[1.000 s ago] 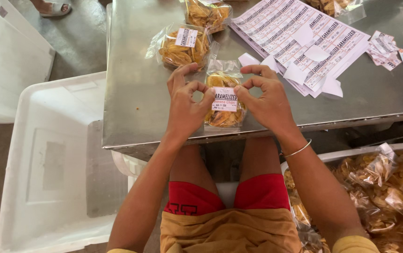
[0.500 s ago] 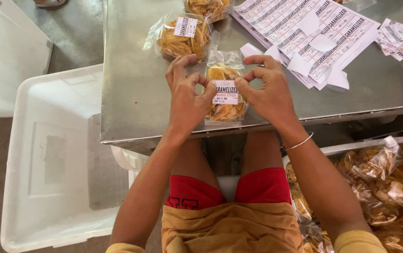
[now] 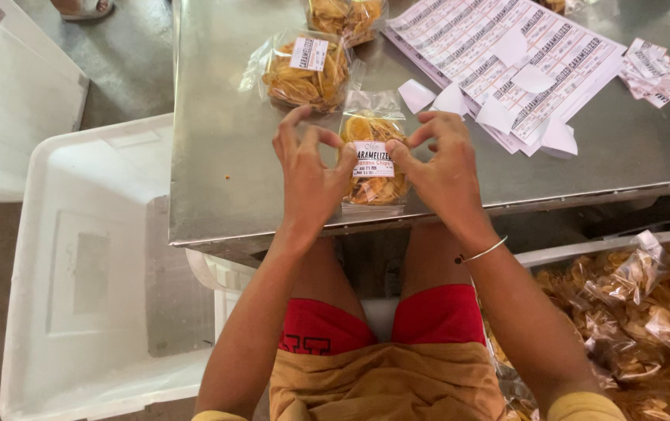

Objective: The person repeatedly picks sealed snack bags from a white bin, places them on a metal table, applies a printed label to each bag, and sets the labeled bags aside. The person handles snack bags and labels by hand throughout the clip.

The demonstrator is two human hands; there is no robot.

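Chip bag (image 3: 374, 160), clear and labelled, lies near the metal table's (image 3: 226, 187) near edge, long axis running far to near, pinched between left hand (image 3: 311, 175) and right hand (image 3: 444, 171), thumbs pressing its white label (image 3: 372, 159), both equally close

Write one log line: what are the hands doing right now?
left hand: presses label | right hand: presses label | bag of chips: on metal table

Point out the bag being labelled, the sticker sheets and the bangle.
bag (image 3: 374, 187): head view, lower part below the label.
sticker sheets (image 3: 467, 39): head view, middle of the top sheet.
bangle (image 3: 484, 250): head view, its band on the wrist.
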